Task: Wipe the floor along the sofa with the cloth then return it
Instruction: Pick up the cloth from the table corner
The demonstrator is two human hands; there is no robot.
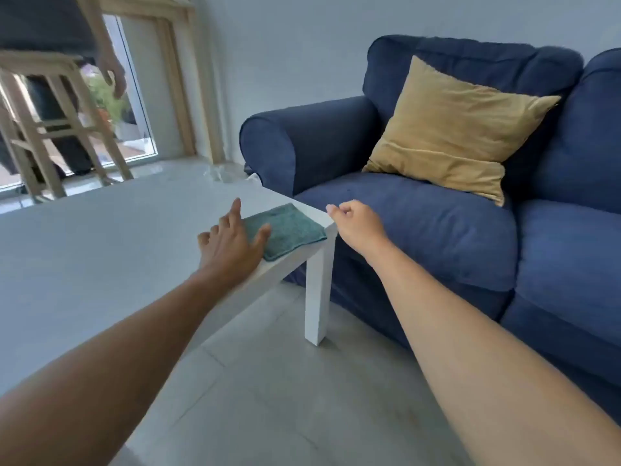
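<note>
A folded teal cloth (pixel 290 229) lies flat on the near right corner of a white table (pixel 100 250). My left hand (pixel 228 245) hovers over the table with fingers spread, its thumb touching the cloth's left edge. My right hand (pixel 358 227) hangs in the air just right of the table corner, fingers loosely curled with nothing in them. A blue sofa (pixel 420 230) stands right behind the table, and a strip of grey tiled floor (pixel 285 381) runs along its front.
A mustard cushion (pixel 457 129) leans on the sofa's back. At the far left another person stands by a wooden stool (pixel 50 119) in front of a glass door (pixel 141 95). The table's white leg (pixel 316 297) stands close to the sofa's base.
</note>
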